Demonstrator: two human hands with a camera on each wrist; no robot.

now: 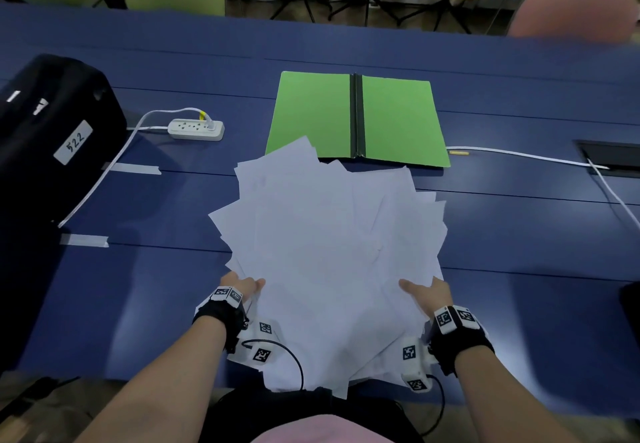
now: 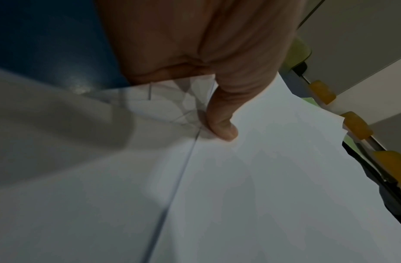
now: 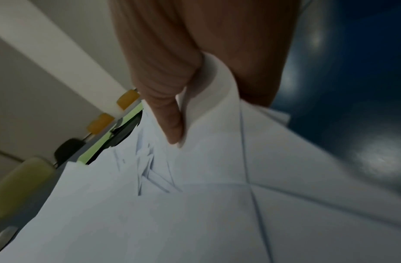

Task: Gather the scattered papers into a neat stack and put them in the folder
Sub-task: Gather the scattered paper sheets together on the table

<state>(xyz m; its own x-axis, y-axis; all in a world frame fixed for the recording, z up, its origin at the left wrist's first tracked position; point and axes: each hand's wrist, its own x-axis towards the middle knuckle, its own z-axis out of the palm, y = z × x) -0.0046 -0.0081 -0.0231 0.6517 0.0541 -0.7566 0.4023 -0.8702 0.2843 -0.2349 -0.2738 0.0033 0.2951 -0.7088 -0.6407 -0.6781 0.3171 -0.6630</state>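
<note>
A fanned, uneven pile of white papers [image 1: 329,241] fills the middle of the blue table [image 1: 519,228], its near edge hanging past the table's front. My left hand [image 1: 244,286] grips the pile's near left edge, thumb [image 2: 222,124] on top, fingers hidden beneath. My right hand [image 1: 424,292] grips the near right edge the same way, its thumb [image 3: 170,121] pressing on the top sheet while an edge curls up beside it. The green folder [image 1: 391,120] lies open and flat just beyond the pile, a far sheet corner overlapping its left half.
A black case [image 1: 45,124] with a white label stands at the left. A white power strip [image 1: 195,129] and cable lie left of the folder. Another white cable [image 1: 519,155] runs right toward a dark table hatch [image 1: 613,158]. Chairs line the far edge.
</note>
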